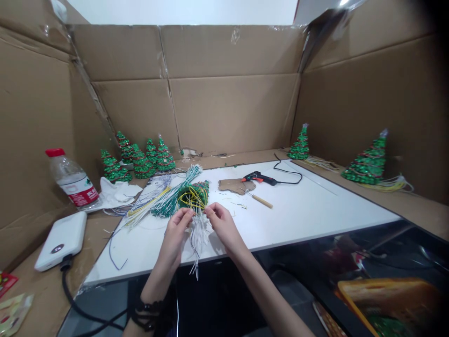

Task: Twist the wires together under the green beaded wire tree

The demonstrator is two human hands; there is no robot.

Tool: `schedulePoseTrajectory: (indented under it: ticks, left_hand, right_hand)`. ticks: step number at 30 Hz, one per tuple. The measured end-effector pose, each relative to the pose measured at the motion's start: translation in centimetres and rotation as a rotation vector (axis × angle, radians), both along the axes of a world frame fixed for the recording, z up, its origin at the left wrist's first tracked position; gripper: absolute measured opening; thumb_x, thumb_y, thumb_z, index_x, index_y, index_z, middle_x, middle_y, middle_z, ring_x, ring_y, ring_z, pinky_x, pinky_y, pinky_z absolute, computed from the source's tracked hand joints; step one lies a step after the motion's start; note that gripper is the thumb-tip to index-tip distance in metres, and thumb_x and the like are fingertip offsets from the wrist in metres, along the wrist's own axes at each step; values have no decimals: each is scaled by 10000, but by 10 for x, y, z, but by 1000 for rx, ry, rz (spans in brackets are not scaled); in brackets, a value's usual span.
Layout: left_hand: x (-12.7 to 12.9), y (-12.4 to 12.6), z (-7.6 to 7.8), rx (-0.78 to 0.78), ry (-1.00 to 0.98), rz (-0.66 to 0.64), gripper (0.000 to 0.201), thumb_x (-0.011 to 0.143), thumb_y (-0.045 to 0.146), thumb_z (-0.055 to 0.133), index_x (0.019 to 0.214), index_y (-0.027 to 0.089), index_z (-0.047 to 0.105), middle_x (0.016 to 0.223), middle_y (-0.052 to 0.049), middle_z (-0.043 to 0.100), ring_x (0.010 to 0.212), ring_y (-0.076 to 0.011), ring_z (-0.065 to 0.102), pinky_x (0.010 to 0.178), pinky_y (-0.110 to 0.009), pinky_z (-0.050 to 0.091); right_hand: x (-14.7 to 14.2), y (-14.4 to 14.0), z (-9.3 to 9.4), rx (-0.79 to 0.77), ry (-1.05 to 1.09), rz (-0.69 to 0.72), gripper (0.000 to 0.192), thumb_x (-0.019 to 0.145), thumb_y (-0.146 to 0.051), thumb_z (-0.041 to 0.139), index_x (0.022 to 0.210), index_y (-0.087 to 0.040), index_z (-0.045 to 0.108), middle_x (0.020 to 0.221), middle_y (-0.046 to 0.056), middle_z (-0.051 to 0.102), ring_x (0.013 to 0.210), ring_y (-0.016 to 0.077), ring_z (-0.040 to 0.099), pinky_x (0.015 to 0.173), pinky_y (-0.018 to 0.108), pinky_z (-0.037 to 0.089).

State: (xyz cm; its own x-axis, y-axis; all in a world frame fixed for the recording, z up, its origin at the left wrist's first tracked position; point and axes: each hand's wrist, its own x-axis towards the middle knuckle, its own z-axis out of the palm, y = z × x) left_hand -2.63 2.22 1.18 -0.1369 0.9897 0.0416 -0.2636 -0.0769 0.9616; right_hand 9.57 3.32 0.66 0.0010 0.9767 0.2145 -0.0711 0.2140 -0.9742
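- The small green conical tree, glittery and dotted with red [202, 189], lies on its side on the flat white board [298, 213], its hollow base turned towards the person.
- The left hand [178, 230], just in front of the tree's base, has thumb and forefinger pinched together at the strands; which strand sits between them is too small to tell.
- The right hand [221, 225], close beside the left at the front right of the base, pinches the thin yellow plastic-coated wires [192, 198] near their ends.
- Those yellow wires loop across the mouth of the tree, so a light fingertip hold seems best: a hard tug could drag the tree round or tighten a loop into a knot.
- Working one strand at a time looks wise, with one hand steadying while the other draws the strand free of its neighbours.
- The loose thin white wires [199, 233] spill forward from the tree over the board's near edge; letting them hang straight, clear of the fingers, should limit tangling.
- The thick bundle of green-and-white strands [171, 199] lies just left of the tree, near enough to snag, so movements are better kept to the front.
- To the right of the tree, the black and red glue gun [261, 178] rests with its nozzle at the torn brown cardboard piece [232, 186]. It may be hot, so wires and wrists should stay away.
- The slim tool with a pale wooden handle [262, 201], also right of the tree, is within the right hand's reach.
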Motion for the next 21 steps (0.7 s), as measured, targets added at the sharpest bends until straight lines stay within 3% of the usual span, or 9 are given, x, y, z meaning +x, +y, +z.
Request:
schedulePoseTrajectory:
  ticks: [5,10,21]
  left_hand:
    - [-3,3,-1,-67,4,-14,278,613,358,714,802,160,673,797,-20,631,684,-107,537,626,-201,394]
    - [-3,6,-5,-6,90,-2,290,632,385,700,805,152,689,919,-49,617,794,-128,553,690,-206,407]
    - [-2,5,-2,93,91,-12,191,647,327,698,730,159,662,809,-20,571,797,-136,521,749,-222,403]
  right_hand:
    - [0,8,0,99,-70,-81,251,788,-399,488,661,-185,462,590,-39,419,538,115,370,522,233,309]
    - [-5,12,2,126,-110,-25,226,779,-363,499,646,-186,454,589,-41,425,549,117,382,542,236,314]
    - [-13,6,0,-151,99,204,297,720,-444,560,637,-172,474,534,-61,388,449,73,291,416,210,207]
